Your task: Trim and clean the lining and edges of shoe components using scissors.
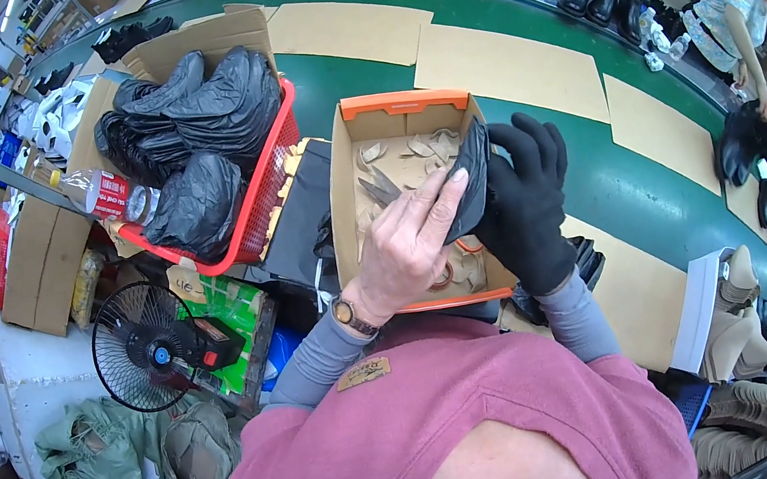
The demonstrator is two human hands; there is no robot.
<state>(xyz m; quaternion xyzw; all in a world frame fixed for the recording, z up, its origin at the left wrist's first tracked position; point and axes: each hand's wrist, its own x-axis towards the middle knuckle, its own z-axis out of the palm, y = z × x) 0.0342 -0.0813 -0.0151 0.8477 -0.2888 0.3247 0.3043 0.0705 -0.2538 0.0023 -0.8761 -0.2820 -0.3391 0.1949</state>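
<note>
Right of centre in the frame, you hold a curved, smooth black sheet-like piece (474,192) between your bare left hand (405,248), fingers pressed on it, and your black-gloved right hand (528,205), gripping its right side. It sits over an open, orange-rimmed brown cardboard box (401,102) containing grey-bladed scissors (382,187) and curled beige scraps (441,145); upper left, a red plastic basket (268,169) holds crinkled black pieces (223,96).

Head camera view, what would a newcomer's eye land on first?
Probably the bare left hand and black-gloved right hand, together holding a black piece over an orange-edged box. Left of it, a red basket is heaped with dark pieces; below that stands a black fan.
</note>
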